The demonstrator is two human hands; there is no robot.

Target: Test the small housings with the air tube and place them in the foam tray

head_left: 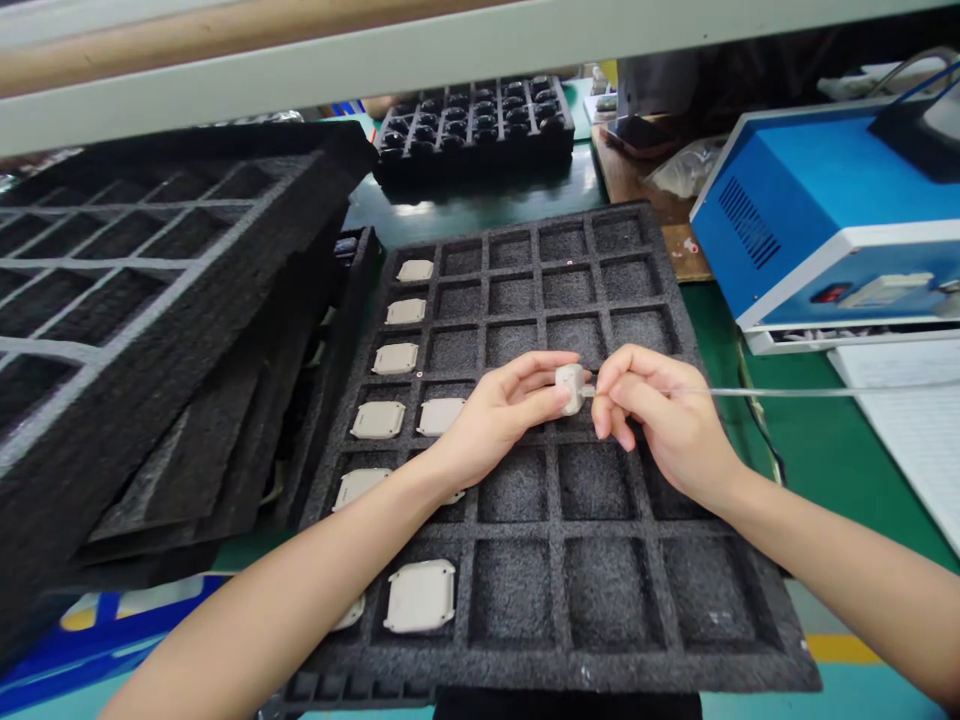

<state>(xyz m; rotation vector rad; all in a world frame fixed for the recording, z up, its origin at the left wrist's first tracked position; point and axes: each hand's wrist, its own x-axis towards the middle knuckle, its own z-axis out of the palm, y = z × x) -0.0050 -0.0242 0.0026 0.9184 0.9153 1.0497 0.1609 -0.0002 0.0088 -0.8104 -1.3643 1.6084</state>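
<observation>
My left hand (499,410) pinches a small beige watch case (570,388) between thumb and fingers, tilted on edge above the foam tray (517,535). From the right, my right hand (660,415) grips the end of a thin clear tube (787,392). Its pale tip (588,391) meets the near side of the case; whether it touches cannot be made out. More beige watch cases, such as one at the front (420,596), lie in the tray's left columns. My left forearm partly covers some of them.
Tilted black foam trays (150,290) are stacked on the left. Behind stands another tray of dark round parts (472,120). A blue box-shaped machine (810,200) with a red switch sits at right, beside a paper sheet (907,430). A pale beam (375,70) crosses overhead.
</observation>
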